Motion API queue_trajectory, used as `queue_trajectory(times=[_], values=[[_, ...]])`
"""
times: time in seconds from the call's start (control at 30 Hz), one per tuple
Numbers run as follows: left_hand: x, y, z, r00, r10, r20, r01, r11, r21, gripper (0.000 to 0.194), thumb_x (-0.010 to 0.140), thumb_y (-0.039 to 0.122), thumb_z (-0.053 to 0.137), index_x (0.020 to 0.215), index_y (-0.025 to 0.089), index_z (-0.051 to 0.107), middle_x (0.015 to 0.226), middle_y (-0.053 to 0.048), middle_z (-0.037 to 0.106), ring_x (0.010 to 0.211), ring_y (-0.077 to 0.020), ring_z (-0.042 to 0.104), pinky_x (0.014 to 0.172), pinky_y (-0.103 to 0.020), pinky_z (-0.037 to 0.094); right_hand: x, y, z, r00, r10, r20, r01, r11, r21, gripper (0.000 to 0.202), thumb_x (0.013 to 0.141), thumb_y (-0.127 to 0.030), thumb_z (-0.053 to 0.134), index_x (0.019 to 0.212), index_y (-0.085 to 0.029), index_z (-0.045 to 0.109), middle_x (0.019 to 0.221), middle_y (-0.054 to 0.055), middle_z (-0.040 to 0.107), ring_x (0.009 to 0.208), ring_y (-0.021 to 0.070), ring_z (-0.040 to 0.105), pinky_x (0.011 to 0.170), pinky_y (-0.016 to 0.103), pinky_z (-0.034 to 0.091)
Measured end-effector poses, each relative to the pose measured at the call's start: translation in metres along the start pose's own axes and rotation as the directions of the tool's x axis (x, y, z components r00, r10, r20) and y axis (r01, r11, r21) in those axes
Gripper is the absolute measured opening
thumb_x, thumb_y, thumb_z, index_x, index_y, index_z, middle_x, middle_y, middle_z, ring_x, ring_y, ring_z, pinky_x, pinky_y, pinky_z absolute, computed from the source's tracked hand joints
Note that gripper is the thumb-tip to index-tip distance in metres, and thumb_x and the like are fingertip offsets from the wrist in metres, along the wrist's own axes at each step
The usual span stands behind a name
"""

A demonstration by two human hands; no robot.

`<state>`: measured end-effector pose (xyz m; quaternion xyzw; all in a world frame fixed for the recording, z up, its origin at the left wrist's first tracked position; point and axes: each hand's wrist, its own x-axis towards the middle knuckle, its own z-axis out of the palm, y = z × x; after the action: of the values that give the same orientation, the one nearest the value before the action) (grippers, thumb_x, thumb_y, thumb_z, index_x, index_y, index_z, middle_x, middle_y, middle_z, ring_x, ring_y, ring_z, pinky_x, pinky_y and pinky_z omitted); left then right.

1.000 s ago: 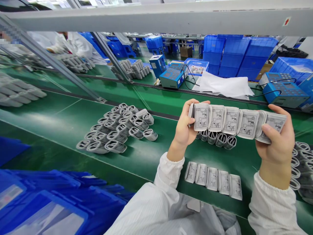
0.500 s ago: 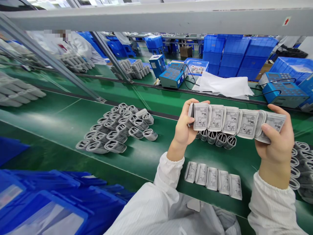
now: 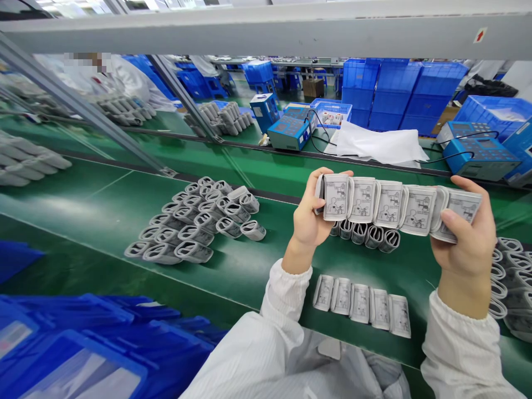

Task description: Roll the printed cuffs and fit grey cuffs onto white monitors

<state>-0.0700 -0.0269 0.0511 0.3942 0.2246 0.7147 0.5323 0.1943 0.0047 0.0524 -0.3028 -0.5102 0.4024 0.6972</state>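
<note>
A row of several folded grey cuffs (image 3: 388, 203) with printed drawings is held up between my hands. My left hand (image 3: 310, 219) grips the row's left end, thumb in front. Around the right end, my right hand (image 3: 467, 233) is closed, its thumb on the printed face. Below the held row, several rolled cuffs (image 3: 374, 236) stand side by side on the green table (image 3: 257, 271), partly hidden by it. Nearer my body lies another row of flat folded cuffs (image 3: 359, 303), printed faces up.
Rolled grey cuffs (image 3: 195, 221) are grouped left of centre, with more (image 3: 519, 266) at the right edge. Blue devices (image 3: 291, 128) and white cloth (image 3: 376, 143) lie beyond the dark rail. Blue bins (image 3: 103, 354) fill the lower left. A person in white (image 3: 133, 83) is at the far left.
The view has shifted slightly, so the scene appears a little further left. Both hands keep their hold on the row of cuffs.
</note>
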Motion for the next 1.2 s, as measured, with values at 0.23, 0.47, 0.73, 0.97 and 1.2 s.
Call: queue_trajectory(times=[0.23, 0.47, 0.73, 0.97, 1.2], values=[[0.000, -0.005, -0.004, 0.995, 0.097, 0.011, -0.097, 0.989, 0.112, 0.063, 0.077, 0.043, 0.092, 0.124, 0.031, 0.053, 0.138, -0.008, 0.078, 0.122, -0.0315, 0.078, 0.100, -0.045, 0.064, -0.002, 0.008, -0.003, 1.000, -0.024, -0.003, 0.024, 0.994, -0.104, 0.067, 0.072, -0.031, 0.100, 0.135, -0.036, 0.077, 0.113, 0.005, 0.085, 0.095, 0.0300, 0.081, 0.084, 0.051, 0.076], [-0.001, -0.002, -0.003, 0.998, 0.062, 0.014, -0.063, 0.993, 0.097, 0.061, 0.077, 0.036, 0.094, 0.122, 0.032, 0.052, 0.136, -0.008, 0.078, 0.125, -0.0316, 0.077, 0.102, -0.046, 0.064, 0.001, 0.015, -0.004, 0.999, -0.029, -0.019, 0.026, 0.990, -0.139, 0.072, 0.071, -0.034, 0.103, 0.137, -0.032, 0.074, 0.110, 0.003, 0.084, 0.098, 0.0275, 0.081, 0.087, 0.047, 0.074], [-0.001, -0.001, -0.003, 0.999, 0.045, 0.012, -0.046, 0.995, 0.087, 0.060, 0.079, 0.037, 0.091, 0.126, 0.032, 0.054, 0.138, -0.008, 0.077, 0.129, -0.0338, 0.075, 0.106, -0.050, 0.063, 0.000, 0.013, -0.001, 1.000, -0.015, -0.009, 0.014, 0.994, -0.111, 0.070, 0.072, -0.032, 0.102, 0.136, -0.032, 0.073, 0.110, 0.002, 0.084, 0.095, 0.0257, 0.081, 0.084, 0.045, 0.075], [-0.001, 0.000, -0.003, 0.999, 0.042, -0.003, -0.042, 0.997, 0.058, 0.059, 0.077, 0.035, 0.092, 0.124, 0.031, 0.056, 0.134, -0.007, 0.080, 0.122, -0.0306, 0.078, 0.097, -0.043, 0.065, 0.000, 0.011, 0.000, 1.000, -0.012, -0.011, 0.011, 0.993, -0.120, 0.072, 0.070, -0.036, 0.105, 0.135, -0.033, 0.074, 0.110, 0.002, 0.084, 0.096, 0.0266, 0.082, 0.087, 0.046, 0.075], [0.000, 0.003, -0.007, 1.000, 0.021, 0.006, -0.022, 0.995, 0.101, 0.058, 0.079, 0.037, 0.090, 0.125, 0.032, 0.055, 0.137, -0.008, 0.079, 0.124, -0.0326, 0.078, 0.098, -0.045, 0.066, -0.002, 0.012, -0.003, 0.999, -0.032, 0.011, 0.033, 0.989, -0.143, 0.072, 0.073, -0.035, 0.103, 0.138, -0.033, 0.073, 0.111, 0.001, 0.083, 0.097, 0.0254, 0.082, 0.086, 0.045, 0.075]])
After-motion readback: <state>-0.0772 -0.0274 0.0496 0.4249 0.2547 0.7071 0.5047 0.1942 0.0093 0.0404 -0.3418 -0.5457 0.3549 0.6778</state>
